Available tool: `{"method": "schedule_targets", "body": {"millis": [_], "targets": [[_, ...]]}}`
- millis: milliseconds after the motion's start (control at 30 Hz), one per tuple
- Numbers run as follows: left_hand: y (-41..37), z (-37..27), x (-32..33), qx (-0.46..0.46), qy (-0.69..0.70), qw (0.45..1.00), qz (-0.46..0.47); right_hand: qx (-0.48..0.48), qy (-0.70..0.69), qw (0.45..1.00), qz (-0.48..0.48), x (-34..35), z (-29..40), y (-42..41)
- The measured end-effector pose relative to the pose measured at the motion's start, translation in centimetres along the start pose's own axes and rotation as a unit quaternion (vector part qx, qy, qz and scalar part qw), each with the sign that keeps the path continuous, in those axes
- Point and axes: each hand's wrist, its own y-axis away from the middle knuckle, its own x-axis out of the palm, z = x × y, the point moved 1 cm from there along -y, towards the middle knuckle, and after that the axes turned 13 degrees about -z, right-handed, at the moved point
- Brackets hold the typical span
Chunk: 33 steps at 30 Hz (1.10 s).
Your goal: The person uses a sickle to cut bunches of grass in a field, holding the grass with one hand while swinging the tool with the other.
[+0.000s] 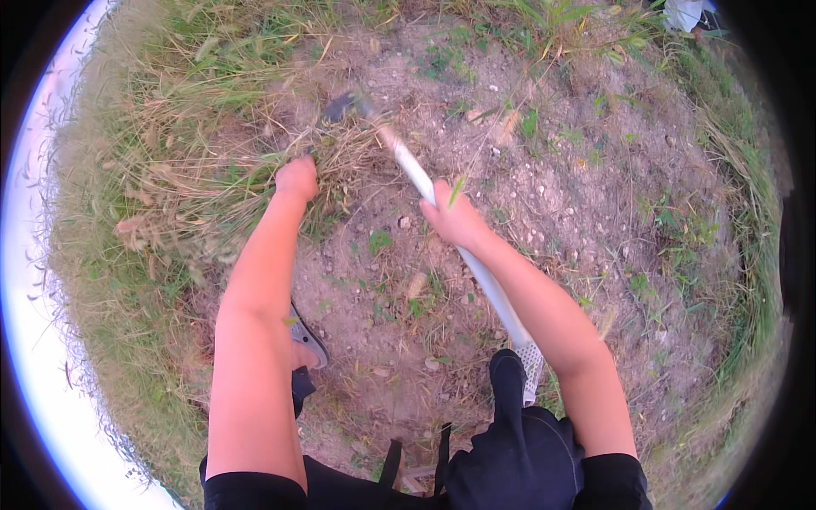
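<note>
My left hand (298, 177) is closed around a bunch of long grass stems (248, 185) with seed heads, which fan out to the left of it. In my right hand (451, 211) is the pale, straight handle of a long-handled sickle or hoe (411, 167). Its dark metal blade (339, 107) is blurred and lies just beyond the left hand, near the dry stems. The handle's rear end runs back under my right forearm towards my right foot. Whether the blade touches the stems I cannot tell.
Dry, stony soil (554, 185) with small weeds lies ahead and to the right. Tall grass (127, 306) borders the left, and more grass (755, 255) the right. A grey sandal (308, 338) and a white perforated shoe (531, 373) are on my feet. A white object (682, 14) is at the top right.
</note>
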Motion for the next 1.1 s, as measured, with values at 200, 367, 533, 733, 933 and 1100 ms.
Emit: {"method": "schedule_targets", "body": {"millis": [200,367,533,733,933,1100], "targets": [[1.7,-1.7,-3.4,0.017,0.058,0.995,-0.08,0.07,0.034,0.996,-0.053,-1.2,-6.0,5.1],[10.5,-3.3,-4.0,0.101,0.165,0.979,-0.067,0.197,0.073,0.977,-0.032,-11.5,-11.4,26.1],[24.1,-5.5,-6.1,0.203,0.235,0.945,0.1,0.349,-0.085,0.916,-0.176,-17.0,-13.5,38.2],[35.6,7.1,-15.0,-0.038,0.178,0.983,0.002,0.29,-0.254,0.877,-0.287,-14.2,-20.8,40.9],[59.9,21.9,-24.3,-0.314,0.028,0.932,-0.178,0.249,-0.437,0.819,-0.276,-11.8,-19.1,38.9],[85.3,26.6,-23.0,-0.524,-0.095,0.844,-0.062,0.259,-0.301,0.893,-0.213,-12.0,-17.0,36.5]]}}
